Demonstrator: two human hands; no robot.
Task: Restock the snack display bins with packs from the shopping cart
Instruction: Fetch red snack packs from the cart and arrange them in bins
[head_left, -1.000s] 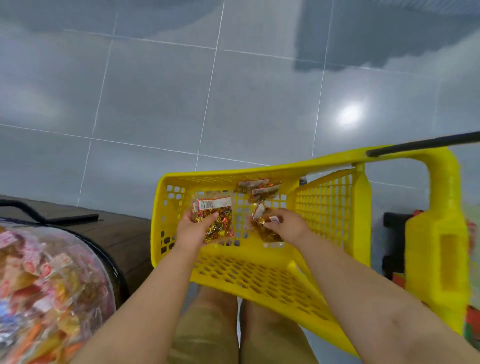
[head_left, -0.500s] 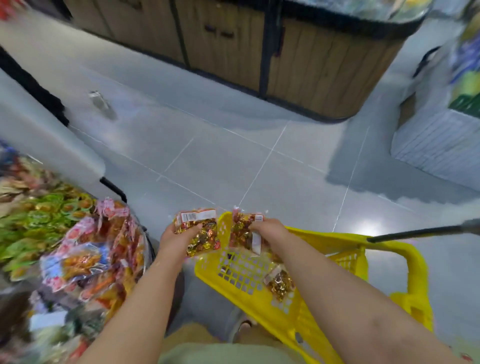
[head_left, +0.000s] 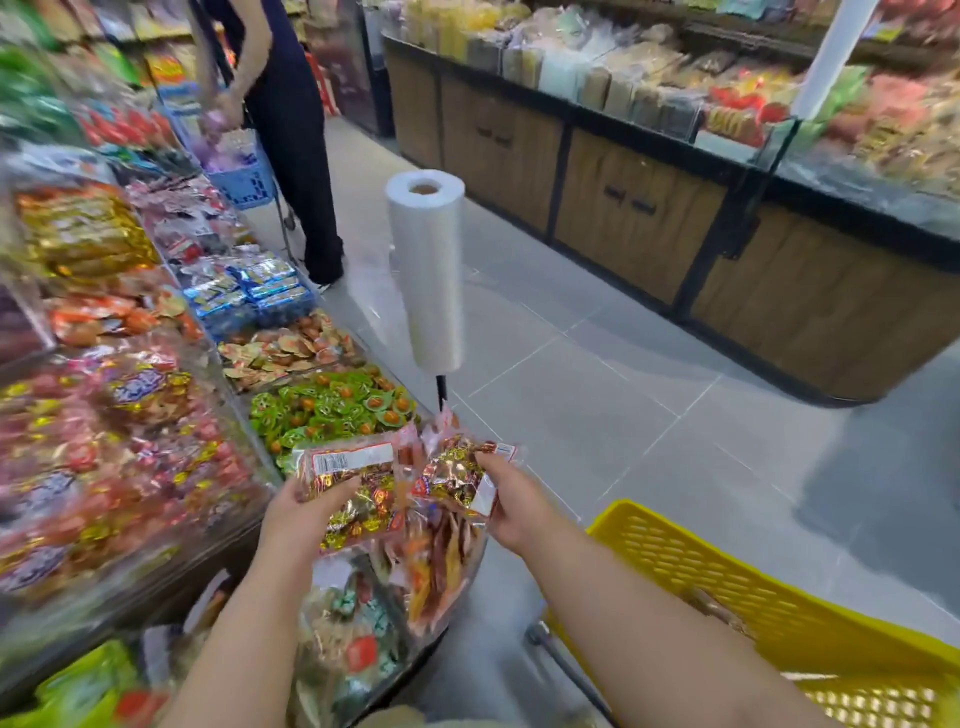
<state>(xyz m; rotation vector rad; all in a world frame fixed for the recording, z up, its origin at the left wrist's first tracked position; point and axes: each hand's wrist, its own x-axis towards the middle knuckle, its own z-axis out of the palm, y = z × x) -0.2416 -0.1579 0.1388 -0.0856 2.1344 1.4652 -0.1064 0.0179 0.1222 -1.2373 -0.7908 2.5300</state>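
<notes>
Running along the left side of the bag roll (head_left: 428, 270), from far behind it to well in front of it: snack display bins (head_left: 228, 395), clear-walled, heaped with wrapped sweets in red, gold, blue and green. The near stretch is blurred.

- Wooden surface (head_left: 639, 218): right of the roll, across the aisle. Cabinet doors below, bagged goods on top.
- Floor (head_left: 597, 415): grey tiles, between the roll and the wooden surface.
- Shopping cart (head_left: 727, 587): yellow plastic lattice, nearer the camera than the roll and to its right.
- Second person (head_left: 296, 130): standing behind the roll and to its left, in dark clothing, beside a blue basket (head_left: 244, 179).
- Bag roll: white, upright on a thin black pole at the edge of the bins.
- Left pack (head_left: 353, 483): clear bag of gold-and-red sweets with a white label on top, just in front of the roll's pole, above the nearest bin.
- Right pack (head_left: 457, 473): same kind, just right of the left pack. It seems to touch it, though the overlap is hard to read.
- Left hand (head_left: 298, 514): grips the left pack, thumb over its face.
- Right hand (head_left: 519, 504): grips the right pack, fingers curled round its edge.
</notes>
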